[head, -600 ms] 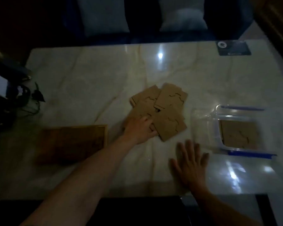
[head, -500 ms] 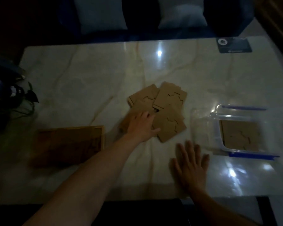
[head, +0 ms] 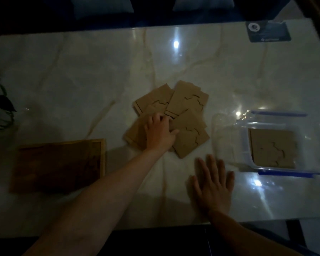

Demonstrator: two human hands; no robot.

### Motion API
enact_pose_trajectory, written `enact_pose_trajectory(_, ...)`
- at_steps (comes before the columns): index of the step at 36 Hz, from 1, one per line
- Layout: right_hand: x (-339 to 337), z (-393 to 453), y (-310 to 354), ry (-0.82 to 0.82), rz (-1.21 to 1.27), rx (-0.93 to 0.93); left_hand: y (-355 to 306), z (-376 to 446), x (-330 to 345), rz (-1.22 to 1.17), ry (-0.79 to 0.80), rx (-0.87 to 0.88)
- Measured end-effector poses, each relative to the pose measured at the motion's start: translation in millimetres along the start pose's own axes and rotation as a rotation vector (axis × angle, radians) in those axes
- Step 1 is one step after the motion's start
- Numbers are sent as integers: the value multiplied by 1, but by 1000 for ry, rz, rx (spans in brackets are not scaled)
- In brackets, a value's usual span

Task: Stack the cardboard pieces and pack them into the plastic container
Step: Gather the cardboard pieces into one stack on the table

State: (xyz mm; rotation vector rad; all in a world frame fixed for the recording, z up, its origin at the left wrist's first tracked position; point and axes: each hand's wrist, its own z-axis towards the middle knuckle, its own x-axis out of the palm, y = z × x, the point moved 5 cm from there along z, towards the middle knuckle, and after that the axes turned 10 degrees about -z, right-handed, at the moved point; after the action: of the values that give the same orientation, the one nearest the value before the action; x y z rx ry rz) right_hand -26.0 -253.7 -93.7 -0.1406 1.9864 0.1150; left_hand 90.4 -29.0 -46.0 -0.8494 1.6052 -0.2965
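Note:
Several brown cardboard pieces [head: 187, 102] lie in a loose overlapping pile at the middle of the marble table [head: 81, 80]. My left hand [head: 160, 133] lies on the pile's left part, fingers curled down onto a cardboard piece [head: 135, 133] and thumb spread to the right. My right hand [head: 212, 183] rests flat on the table, fingers straight, just in front of the pile. To the right stands the clear plastic container [head: 245, 145] with blue clips, apart from both hands. One cardboard piece [head: 272, 148] lies flat inside it.
A wooden tray [head: 57, 165] lies at the front left, beside my left forearm. A dark card [head: 268, 32] sits at the far right corner. Dark cables and objects [head: 0, 108] crowd the left edge. The table's front edge runs just below my right wrist.
My left hand has slid forward over the pile, further onto the cardboard pieces. My right hand has stayed flat on the table.

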Motion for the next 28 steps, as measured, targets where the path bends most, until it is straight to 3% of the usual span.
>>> enact_pose_trajectory(5, -1, 0, 1, -1, 13, -3, 2, 0, -4, -443, 98, -115)
enact_pose_trajectory(12, -1, -1, -3, -17, 40, -13, 18, -16, -23, -657, 115, -178)
enact_pose_trajectory(21, -1, 0, -2, 11, 5, 22, 58, -68, -24, -542, 340, -228)
enact_pose_trajectory(25, 0, 1, -3, -9, -6, 24, 66, -85, -17, -447, 307, -209)
enact_pose_trajectory(28, 3, 1, -3, -20, -12, 42, 67, -91, -17, -186, 210, -60)
